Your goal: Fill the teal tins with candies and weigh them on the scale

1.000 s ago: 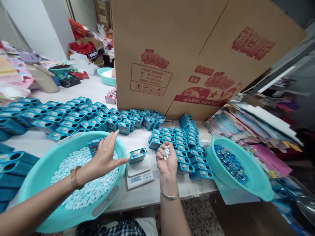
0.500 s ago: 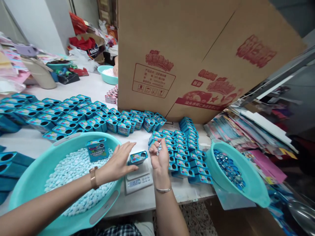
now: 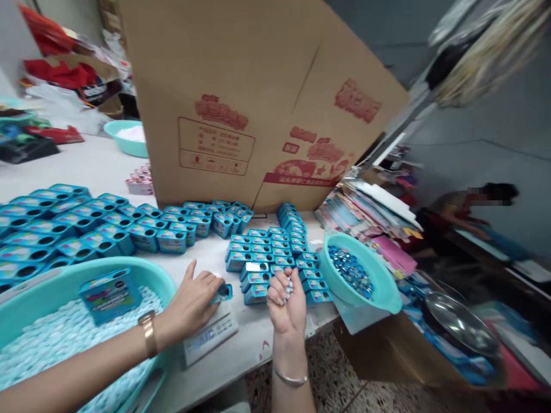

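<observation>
My left hand (image 3: 189, 307) reaches over a small digital scale (image 3: 212, 339), fingers curled over a blue candy tin (image 3: 226, 291) on it; the hand covers much of the tin. My right hand (image 3: 286, 304) is closed, palm up, around several pale candies (image 3: 288, 287). It is in front of rows of blue tins (image 3: 260, 249) with dark round holes in their tops. To the left, a large turquoise basin (image 3: 166, 278) holds many pale blue candies (image 3: 55, 344). One blue tin (image 3: 111, 295) stands tilted on those candies.
A large cardboard box (image 3: 232, 69) stands behind the tins. More blue tins (image 3: 55, 229) crowd the left of the table. A turquoise bowl (image 3: 390, 298) of shiny blue round pieces sits at the right edge, beside stacked printed sheets (image 3: 365, 201). Another person (image 3: 460, 212) bends at the far right.
My left hand has closed in over the tin on the scale. My right hand stays closed on the candies. The view has turned to the right, bringing another person into sight.
</observation>
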Demonstrator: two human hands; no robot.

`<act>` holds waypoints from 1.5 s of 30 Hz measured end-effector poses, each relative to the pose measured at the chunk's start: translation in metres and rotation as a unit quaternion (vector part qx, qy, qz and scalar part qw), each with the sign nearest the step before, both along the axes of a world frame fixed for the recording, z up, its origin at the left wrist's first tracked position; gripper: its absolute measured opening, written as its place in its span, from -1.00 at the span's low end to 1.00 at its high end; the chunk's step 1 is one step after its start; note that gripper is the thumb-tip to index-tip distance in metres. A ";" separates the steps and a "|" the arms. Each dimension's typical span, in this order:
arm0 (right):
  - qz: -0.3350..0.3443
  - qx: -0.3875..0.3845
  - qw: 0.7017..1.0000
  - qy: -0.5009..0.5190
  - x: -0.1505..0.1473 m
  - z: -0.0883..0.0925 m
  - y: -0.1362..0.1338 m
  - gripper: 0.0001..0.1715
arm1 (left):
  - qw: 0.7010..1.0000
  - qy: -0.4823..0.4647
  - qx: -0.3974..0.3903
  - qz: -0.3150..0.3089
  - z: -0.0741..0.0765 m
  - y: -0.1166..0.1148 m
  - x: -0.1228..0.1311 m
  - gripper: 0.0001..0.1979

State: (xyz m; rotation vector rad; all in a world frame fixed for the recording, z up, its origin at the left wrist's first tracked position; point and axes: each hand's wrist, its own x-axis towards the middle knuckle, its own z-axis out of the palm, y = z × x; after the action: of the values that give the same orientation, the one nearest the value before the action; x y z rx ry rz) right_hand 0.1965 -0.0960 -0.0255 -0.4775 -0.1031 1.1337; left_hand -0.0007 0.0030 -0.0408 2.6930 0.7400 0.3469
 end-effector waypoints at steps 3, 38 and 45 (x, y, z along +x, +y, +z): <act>-0.096 0.015 0.995 0.000 0.034 0.004 -0.045 -0.85 | 0.997 -0.037 0.009 -0.065 0.010 -0.026 0.032 -0.65; 0.040 -0.003 0.999 0.037 -0.027 -0.005 -0.018 -0.90 | 0.935 0.081 0.055 0.341 -0.031 0.042 -0.176 -0.50; 0.009 -0.012 0.998 0.057 -0.016 -0.010 -0.034 -0.88 | 0.956 -0.029 0.075 0.281 0.033 0.017 -0.147 -0.56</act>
State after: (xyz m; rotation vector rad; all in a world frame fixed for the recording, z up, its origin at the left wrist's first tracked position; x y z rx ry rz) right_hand 0.1804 -0.1297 -0.0352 -0.4328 0.0064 1.1789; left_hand -0.1476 0.0204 -0.0082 2.5420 1.5144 0.6322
